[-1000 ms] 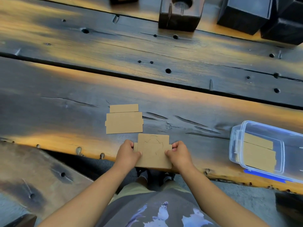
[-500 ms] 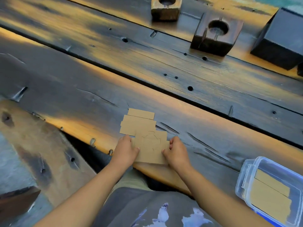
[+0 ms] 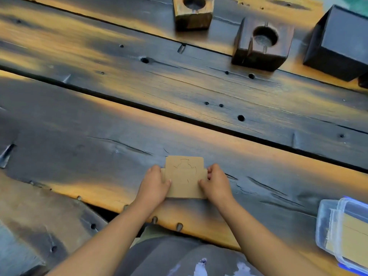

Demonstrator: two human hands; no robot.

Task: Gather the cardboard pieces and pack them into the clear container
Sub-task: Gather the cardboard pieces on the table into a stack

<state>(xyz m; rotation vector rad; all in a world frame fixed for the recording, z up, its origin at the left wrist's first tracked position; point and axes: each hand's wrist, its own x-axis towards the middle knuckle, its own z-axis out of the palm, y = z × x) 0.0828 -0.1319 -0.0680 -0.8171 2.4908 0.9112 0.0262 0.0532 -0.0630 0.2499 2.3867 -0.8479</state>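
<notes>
A brown cardboard piece with faint pen marks lies flat near the front edge of the dark wooden table. My left hand grips its left side and my right hand grips its right side. It covers the other loose cardboard pieces, which are hidden under it. The clear container sits at the right edge of view, on the table to the right of my hands. Inside it lie cardboard pieces.
Two wooden blocks with round holes and a black box stand along the far side of the table. A dark gap runs between the planks. A lower wooden bench is at the lower left.
Both hands slid the held cardboard piece away from me onto the other loose pieces, which it now covers. The view shifted left, so the container moved toward the right edge.
</notes>
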